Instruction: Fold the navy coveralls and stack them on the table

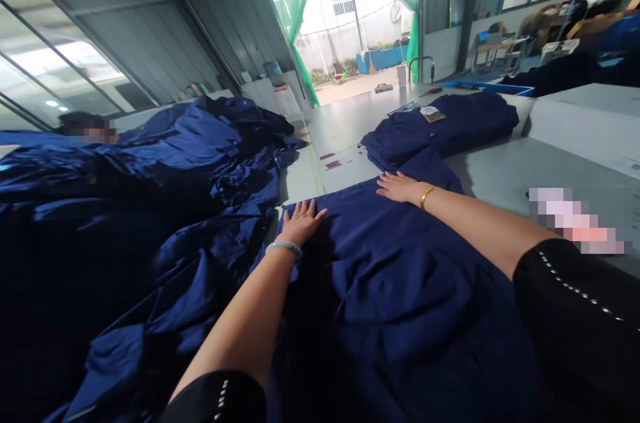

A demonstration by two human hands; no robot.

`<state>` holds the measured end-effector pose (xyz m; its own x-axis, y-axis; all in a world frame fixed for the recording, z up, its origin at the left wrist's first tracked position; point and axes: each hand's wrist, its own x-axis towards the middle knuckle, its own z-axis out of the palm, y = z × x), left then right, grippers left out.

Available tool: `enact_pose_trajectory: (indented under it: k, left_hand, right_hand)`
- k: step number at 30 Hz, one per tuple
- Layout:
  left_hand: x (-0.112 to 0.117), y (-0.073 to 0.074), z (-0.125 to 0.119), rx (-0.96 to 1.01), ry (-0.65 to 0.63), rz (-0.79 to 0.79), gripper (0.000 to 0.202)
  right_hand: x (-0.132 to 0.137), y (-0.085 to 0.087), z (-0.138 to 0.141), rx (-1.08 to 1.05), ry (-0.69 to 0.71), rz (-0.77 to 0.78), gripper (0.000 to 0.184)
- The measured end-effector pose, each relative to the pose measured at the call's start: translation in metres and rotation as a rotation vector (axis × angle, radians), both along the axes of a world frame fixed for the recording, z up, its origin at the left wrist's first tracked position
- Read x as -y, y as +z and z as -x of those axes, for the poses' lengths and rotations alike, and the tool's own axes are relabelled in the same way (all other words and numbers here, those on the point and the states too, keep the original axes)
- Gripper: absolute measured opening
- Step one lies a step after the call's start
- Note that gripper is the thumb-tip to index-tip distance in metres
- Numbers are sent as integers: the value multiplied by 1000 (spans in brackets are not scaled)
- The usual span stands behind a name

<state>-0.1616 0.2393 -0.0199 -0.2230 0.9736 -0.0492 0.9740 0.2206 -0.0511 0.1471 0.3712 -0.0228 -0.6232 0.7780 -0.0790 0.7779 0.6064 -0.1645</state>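
A navy blue garment (350, 216) is spread across the table in front of me, smooth at its far end and wrinkled nearer my body. My left hand (301, 223) lies on its far left corner, fingers spread. Farther right, my right hand (400, 188) rests flat on the far edge with the palm down. Neither hand grips anything. Just beyond my right hand sits a stack of folded navy garments (445, 126), with a small printed card (432, 114) on top. The near part of the garment falls into dark shadow, so its shape there is unclear.
A large heap of navy fabric (200, 143) covers the left side, with a person's head (87, 126) behind it. The pale table (345, 126) extends toward a doorway with green curtains (303, 3). A blurred pinkish object (575, 220) lies at right.
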Motion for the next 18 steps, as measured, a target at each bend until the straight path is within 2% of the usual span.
enact_pose_trajectory:
  k: [4, 9, 11, 14, 16, 18]
  left_hand:
    - [-23, -5, 35, -20, 15, -32, 64]
    - [-50, -1, 60, -90, 44, -76, 55]
    - [-55, 8, 61, -115, 40, -47, 49]
    - [-55, 29, 64, -164, -11, -27, 32]
    - [-51, 44, 71, -198, -48, -40, 31]
    - [-43, 57, 83, -225, -43, -117, 37]
  right_hand:
    - [-25, -1, 25, 46, -8, -53, 57]
    - [-45, 14, 42, 113, -26, -121, 49]
    - [-44, 20, 45, 141, -33, -125, 48]
    - [-35, 28, 41, 136, -40, -167, 49]
    - [-29, 34, 31, 125, -50, -188, 48]
    - [-22, 42, 13, 127, -68, -190, 45]
